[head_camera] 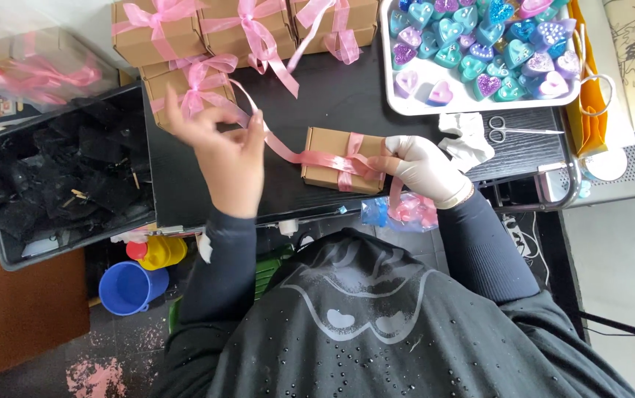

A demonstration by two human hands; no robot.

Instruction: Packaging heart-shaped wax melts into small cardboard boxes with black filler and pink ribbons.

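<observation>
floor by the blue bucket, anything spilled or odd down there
Yes: a patch of pink powdery residue is smeared on the dark floor just below the blue bucket, like a spill. On the table, a crumpled white glove lies loose beside the scissors. Nothing else stands out.
</observation>
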